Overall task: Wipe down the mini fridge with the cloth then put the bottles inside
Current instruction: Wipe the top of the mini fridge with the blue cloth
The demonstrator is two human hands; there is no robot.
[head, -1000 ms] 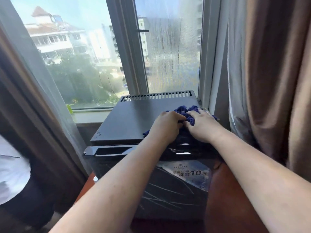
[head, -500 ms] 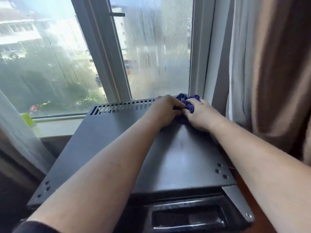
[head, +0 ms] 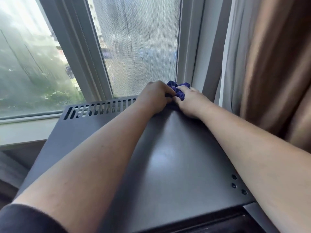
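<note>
The mini fridge [head: 176, 165] is a dark grey box seen from above, with a slotted vent strip along its back edge. A bunched blue cloth [head: 178, 91] lies on the fridge's far right corner, by the window frame. My left hand [head: 154, 96] and my right hand [head: 190, 101] sit side by side on the cloth, both gripping it and pressing it onto the top. Most of the cloth is hidden under the hands. No bottles are in view. The fridge door is out of view, apart from its top edge at the bottom right.
A window [head: 134, 47] with a grey frame stands right behind the fridge, with a sill [head: 25, 130] to the left. A brown curtain [head: 272, 64] and a pale sheer one hang close on the right.
Both hands have slid the cloth from the fridge's front right edge to its back right corner. My head has come closer and over the top, so the door front has left the view.
</note>
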